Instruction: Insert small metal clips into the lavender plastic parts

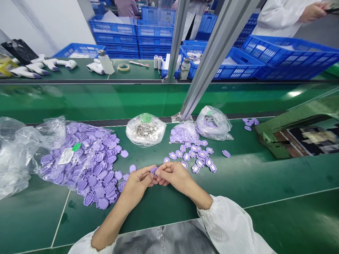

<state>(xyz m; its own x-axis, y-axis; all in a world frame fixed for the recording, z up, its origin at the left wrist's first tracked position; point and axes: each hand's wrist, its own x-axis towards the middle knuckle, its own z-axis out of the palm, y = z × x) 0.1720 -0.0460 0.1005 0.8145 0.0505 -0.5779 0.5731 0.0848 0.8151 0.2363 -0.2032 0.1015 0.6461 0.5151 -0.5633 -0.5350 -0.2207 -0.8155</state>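
Between my two hands is a small purple plastic piece (pixel 153 170). The fingers of my left hand (pixel 140 180) are closed around it. My right hand (pixel 171 173) meets it from the other side with its fingertips pinched; whether they also grip a tiny part is hidden. To the left spills a heap of purple plastic pieces (pixel 99 176) from a clear bag (pixel 57 141). Beyond my hands lies a clear bag of small metal parts (pixel 147 130). Several purple pieces with metal inserts (pixel 202 154) are scattered just past my right hand.
Two more clear bags, one of purple pieces (pixel 184 132) and one crumpled (pixel 214 123), sit by a slanted metal post (pixel 212 46). A green machine (pixel 275 134) stands at right. Behind the green conveyor are blue crates (pixel 288 53), white gun-shaped housings (pixel 50 64) and people in white coats.
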